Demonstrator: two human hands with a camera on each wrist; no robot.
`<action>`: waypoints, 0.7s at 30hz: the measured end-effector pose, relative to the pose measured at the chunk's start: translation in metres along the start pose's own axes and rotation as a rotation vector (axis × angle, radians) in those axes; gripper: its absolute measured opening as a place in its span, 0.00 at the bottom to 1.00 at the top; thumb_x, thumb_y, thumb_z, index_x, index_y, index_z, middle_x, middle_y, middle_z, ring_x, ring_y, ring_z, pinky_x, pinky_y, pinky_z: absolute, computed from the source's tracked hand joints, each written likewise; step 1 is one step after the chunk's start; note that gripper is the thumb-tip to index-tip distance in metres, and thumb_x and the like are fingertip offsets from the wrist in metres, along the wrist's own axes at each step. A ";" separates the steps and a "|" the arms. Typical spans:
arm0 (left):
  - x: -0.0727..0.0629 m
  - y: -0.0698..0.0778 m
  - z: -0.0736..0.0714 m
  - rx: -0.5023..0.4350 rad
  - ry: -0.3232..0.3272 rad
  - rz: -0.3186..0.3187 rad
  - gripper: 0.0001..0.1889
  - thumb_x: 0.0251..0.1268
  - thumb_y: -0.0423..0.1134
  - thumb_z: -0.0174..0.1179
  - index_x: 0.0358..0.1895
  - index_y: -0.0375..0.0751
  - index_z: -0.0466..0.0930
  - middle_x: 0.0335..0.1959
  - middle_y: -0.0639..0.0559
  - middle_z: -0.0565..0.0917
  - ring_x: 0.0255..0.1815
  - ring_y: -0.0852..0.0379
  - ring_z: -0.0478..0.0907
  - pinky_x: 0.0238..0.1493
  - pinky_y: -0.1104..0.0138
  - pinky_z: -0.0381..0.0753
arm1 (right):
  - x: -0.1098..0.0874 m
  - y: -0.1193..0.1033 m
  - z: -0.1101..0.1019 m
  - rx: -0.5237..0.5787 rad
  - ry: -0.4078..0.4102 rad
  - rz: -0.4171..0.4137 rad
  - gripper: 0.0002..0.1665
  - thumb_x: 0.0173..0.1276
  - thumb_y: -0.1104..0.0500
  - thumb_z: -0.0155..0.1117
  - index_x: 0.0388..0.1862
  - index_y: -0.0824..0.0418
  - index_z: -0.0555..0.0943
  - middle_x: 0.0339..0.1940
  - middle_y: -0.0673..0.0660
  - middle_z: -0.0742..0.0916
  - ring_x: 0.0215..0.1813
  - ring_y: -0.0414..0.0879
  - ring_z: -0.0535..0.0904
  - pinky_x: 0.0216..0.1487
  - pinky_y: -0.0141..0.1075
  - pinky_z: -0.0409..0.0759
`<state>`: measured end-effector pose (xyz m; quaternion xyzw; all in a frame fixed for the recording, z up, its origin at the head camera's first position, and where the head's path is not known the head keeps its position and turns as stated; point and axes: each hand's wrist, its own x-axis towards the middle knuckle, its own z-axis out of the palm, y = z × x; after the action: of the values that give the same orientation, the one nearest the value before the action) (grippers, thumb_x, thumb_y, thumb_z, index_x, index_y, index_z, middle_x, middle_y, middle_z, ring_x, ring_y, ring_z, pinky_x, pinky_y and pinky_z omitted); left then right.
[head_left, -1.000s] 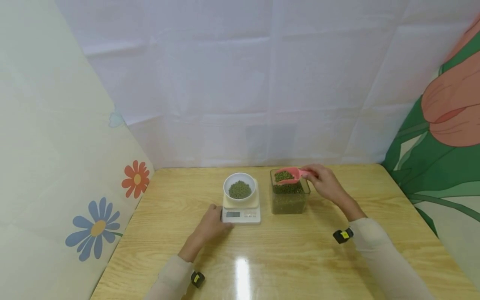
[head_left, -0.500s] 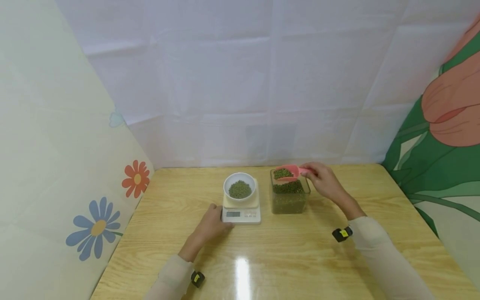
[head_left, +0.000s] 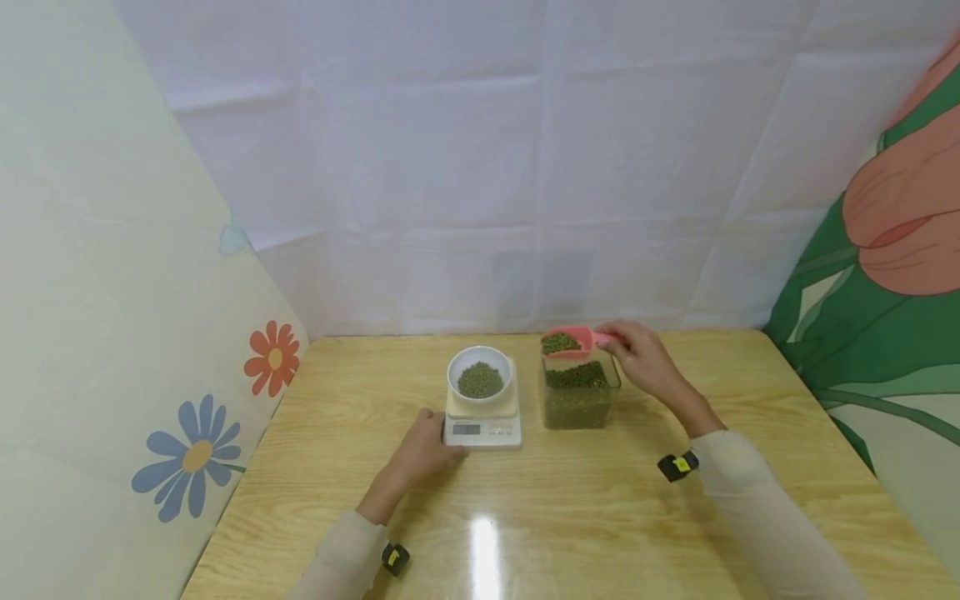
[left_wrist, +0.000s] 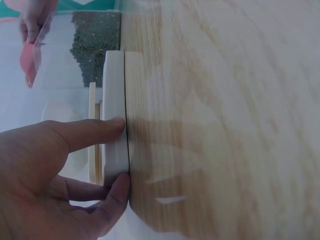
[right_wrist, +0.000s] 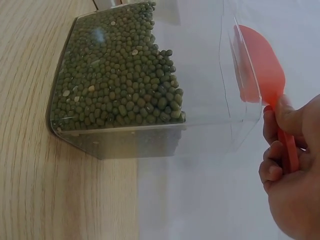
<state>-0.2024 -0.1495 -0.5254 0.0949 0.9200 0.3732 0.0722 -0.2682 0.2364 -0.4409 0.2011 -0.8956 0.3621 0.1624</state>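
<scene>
My right hand [head_left: 647, 360] grips the handle of a pink scoop [head_left: 586, 336] and holds it above the rim of a clear plastic container [head_left: 551, 408]. Green mung beans [head_left: 559, 342] lie in the scoop. More mung beans [right_wrist: 120, 75] fill the lower part of the container. My left hand [head_left: 424, 448] holds the corner of a white kitchen scale [head_left: 482, 432], thumb and fingers [left_wrist: 112, 129] against its edges. On the scale's platform stands a white bowl [head_left: 459, 364] with mung beans in it. The scale's display digits are too small to read.
The scale and the container stand side by side on a wooden table [head_left: 570, 517], with a narrow gap between them. A white cloth [head_left: 420, 167] hangs behind the table. Flower-printed sheets [head_left: 112, 292] flank it on both sides.
My right hand has raised the loaded scoop out of the container's mouth and moved it slightly left. My left hand, the scale and the bowl stay where they were.
</scene>
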 end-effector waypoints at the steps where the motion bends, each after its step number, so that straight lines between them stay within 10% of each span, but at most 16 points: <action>1: 0.000 0.000 0.000 -0.002 -0.001 0.000 0.30 0.56 0.37 0.79 0.63 0.33 0.83 0.47 0.44 0.78 0.45 0.51 0.72 0.51 0.54 0.85 | 0.000 -0.001 0.001 0.002 0.002 -0.002 0.13 0.79 0.64 0.63 0.55 0.72 0.86 0.43 0.66 0.87 0.38 0.47 0.77 0.40 0.37 0.77; 21: 0.000 -0.001 0.001 0.005 0.008 0.007 0.32 0.56 0.37 0.79 0.65 0.33 0.81 0.47 0.44 0.78 0.46 0.51 0.72 0.53 0.54 0.85 | 0.013 -0.019 0.015 0.057 -0.017 -0.007 0.14 0.78 0.64 0.65 0.56 0.72 0.85 0.45 0.67 0.88 0.40 0.50 0.79 0.42 0.34 0.79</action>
<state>-0.2020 -0.1498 -0.5269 0.0967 0.9209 0.3716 0.0672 -0.2728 0.2099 -0.4345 0.2118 -0.8855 0.3851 0.1504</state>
